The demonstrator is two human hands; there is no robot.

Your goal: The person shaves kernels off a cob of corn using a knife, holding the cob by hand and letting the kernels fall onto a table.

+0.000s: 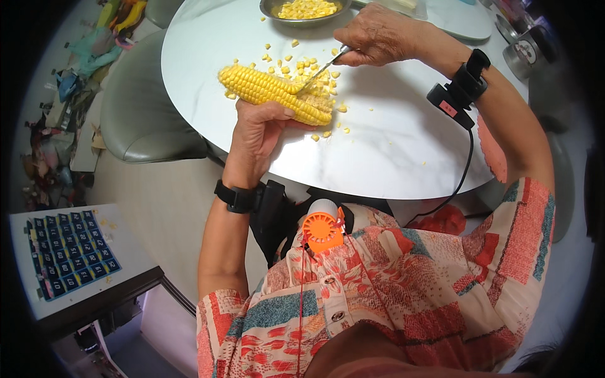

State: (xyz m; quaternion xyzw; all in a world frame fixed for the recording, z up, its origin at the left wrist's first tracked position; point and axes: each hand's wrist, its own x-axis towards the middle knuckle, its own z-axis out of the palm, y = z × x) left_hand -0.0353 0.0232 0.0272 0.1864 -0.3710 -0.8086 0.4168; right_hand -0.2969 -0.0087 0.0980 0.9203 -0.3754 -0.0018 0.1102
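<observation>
An ear of corn (260,87) lies across my left hand (261,124), its thumb pressed along the near side. Kernels are gone from a patch near the ear's right end, where bare cob shows. My right hand (378,38) grips the handle of a metal utensil (326,67), whose kind I cannot tell for sure. The utensil's tip meets the ear at the edge of that patch. Loose kernels (308,63) are scattered on the white marbled table (378,151) behind and beside the ear. A metal bowl (307,21) with cut kernels in it stands beyond them.
A clear container (401,7) sits at the far right, near a metal canister (523,54). A cable (465,165) hangs from my right wrist device over the table edge. A grey-green chair (146,104) stands at the left. An orange round device (321,227) hangs at my chest.
</observation>
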